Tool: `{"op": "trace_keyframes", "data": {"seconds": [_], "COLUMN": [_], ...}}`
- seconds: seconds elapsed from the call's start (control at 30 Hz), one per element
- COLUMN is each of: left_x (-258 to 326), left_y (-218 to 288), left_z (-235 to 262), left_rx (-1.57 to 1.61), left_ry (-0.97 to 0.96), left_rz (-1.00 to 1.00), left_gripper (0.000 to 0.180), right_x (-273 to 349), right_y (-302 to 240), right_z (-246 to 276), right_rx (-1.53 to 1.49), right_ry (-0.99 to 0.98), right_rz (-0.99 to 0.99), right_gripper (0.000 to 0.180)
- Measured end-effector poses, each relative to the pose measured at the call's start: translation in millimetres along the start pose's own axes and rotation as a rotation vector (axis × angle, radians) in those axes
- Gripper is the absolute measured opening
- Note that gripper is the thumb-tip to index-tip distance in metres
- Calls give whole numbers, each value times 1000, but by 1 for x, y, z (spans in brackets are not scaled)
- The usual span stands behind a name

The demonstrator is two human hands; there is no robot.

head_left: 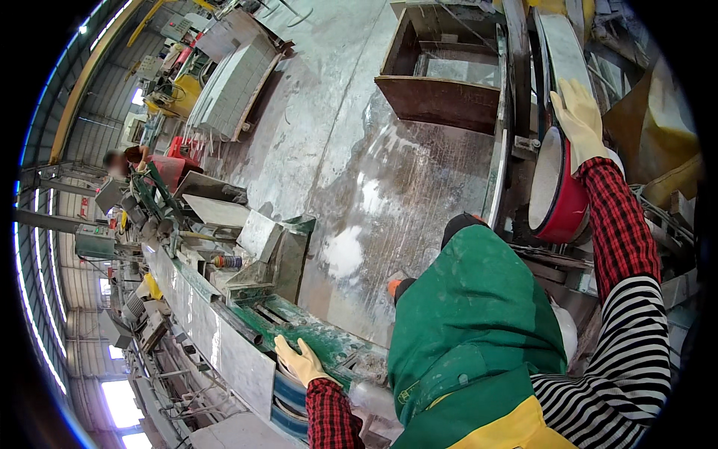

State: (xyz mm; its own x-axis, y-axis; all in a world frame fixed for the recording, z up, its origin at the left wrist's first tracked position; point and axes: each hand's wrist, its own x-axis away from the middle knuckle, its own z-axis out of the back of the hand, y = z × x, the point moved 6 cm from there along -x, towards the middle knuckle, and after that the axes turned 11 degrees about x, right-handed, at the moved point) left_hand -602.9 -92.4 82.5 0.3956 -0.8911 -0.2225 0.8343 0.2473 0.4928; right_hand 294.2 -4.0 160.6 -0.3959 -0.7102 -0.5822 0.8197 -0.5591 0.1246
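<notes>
Pale rubber gloves cover both my hands. My left hand (301, 362) is low in the view, fingers stretched and thumb apart. It lies beside the near end of a long grey stone slab (243, 367) on a green machine bed (299, 329); whether it touches the slab I cannot tell. Just below it are blue rounded parts (290, 396). My right hand (578, 116) reaches out at the upper right with its fingers extended, at the near end of a pale flat strip (562, 49). Under that wrist is a red round tub (562, 217) with a whitish inside.
A brown open-topped box (441, 101) stands on the wet concrete floor (344, 150) ahead. Stacked grey slabs (235, 86) lie at the upper left. Another person (131, 161) is at the far left by the machine. My green apron (471, 299) hides the floor below me.
</notes>
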Motion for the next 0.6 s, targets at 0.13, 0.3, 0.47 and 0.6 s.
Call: {"op": "trace_keyframes", "data": {"seconds": [0.13, 0.3, 0.47, 0.6], "left_x": [1, 2, 4, 4], "left_y": [4, 14, 17, 16], "left_z": [1, 4, 4, 5], "left_rx": [3, -15, 46, 45], "left_ry": [0, -2, 6, 7], "left_rz": [23, 44, 101, 79], "left_gripper": [64, 63, 63, 63], "right_x": [5, 8, 12, 15], "right_y": [-8, -9, -10, -11], "right_z": [17, 18, 20, 20], "right_rx": [-18, -66, -45, -73], "right_ry": [244, 190, 186, 166], "right_rz": [61, 58, 66, 63], "right_gripper": [34, 30, 31, 32]}}
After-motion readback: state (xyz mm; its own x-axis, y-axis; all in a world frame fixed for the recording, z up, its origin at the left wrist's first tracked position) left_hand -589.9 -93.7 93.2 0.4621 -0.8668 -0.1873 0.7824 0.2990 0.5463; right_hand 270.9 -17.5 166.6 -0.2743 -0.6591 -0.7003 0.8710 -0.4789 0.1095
